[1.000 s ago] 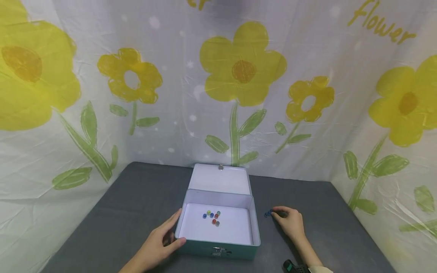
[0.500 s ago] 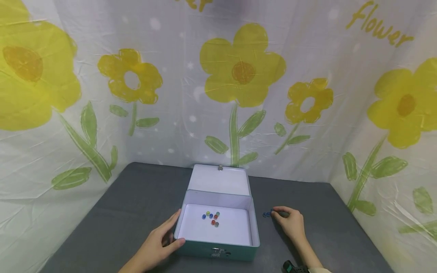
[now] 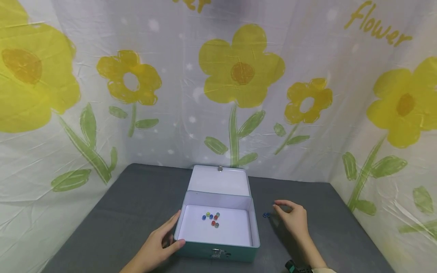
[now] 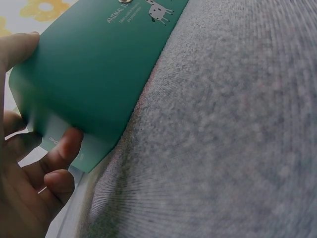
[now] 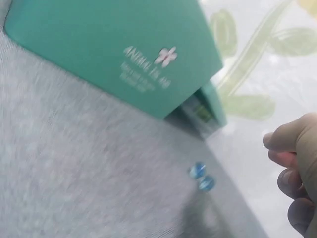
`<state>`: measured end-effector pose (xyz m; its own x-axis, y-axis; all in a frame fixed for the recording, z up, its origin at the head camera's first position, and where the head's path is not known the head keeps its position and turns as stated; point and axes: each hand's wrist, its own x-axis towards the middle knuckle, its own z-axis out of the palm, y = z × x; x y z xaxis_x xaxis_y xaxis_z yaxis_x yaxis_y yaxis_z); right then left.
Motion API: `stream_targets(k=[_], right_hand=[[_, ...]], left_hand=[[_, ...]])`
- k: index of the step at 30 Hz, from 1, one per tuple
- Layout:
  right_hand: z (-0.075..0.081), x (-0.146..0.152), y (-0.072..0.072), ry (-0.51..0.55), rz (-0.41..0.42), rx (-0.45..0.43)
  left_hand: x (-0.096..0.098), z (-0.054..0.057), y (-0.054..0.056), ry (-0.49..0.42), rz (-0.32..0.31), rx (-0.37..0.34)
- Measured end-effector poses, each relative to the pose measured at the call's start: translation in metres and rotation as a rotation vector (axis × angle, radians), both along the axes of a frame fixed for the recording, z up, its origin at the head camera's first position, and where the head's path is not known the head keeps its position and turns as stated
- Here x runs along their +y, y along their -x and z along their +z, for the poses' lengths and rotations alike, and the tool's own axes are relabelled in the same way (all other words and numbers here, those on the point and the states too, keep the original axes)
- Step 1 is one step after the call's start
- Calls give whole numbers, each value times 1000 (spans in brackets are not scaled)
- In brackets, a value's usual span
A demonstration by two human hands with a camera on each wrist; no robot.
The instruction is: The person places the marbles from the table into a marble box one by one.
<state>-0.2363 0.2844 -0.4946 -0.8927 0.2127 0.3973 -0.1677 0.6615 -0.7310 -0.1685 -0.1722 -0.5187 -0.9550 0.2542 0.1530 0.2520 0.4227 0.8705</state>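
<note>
An open green tin box [image 3: 196,248] with a white inside stands in the middle of the table. My left hand [image 3: 155,240] holds its front left corner, thumb at the front and fingers along the left side. Several coloured marbles [image 3: 213,223] lie on the box floor. To the right of the box, my right hand [image 3: 294,220] is raised above the table, thumb and forefinger pinching a small blue marble [image 3: 273,203]; the fingers mostly cover it. Two blue marbles [image 5: 197,170] lie on the table below that hand in the right wrist view.
The box lid [image 3: 218,180] is folded back behind the box, near the flower-printed curtain [image 3: 177,113]. Dark grey cloth covers the table [image 3: 136,201]. The box's right wall [image 3: 255,222] stands between the right hand and the marbles inside.
My right hand has picked up one blue marble from the table and risen slightly, leaving two there. The left hand keeps its place on the box.
</note>
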Motion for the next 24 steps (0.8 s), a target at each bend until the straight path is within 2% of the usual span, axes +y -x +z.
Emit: stream_targets(k=[9, 12, 18, 24], right_hand=[[28, -8, -9, 61, 25, 50], [34, -13, -12, 97, 41, 41], [38, -25, -14, 142, 76, 26], [37, -37, -12, 149, 112, 29]], left_hand=[[0, 4, -2, -23, -3, 15], [1, 3, -3, -26, -10, 20], [1, 2, -3, -19, 8, 12], [-1, 1, -1, -24, -11, 43]])
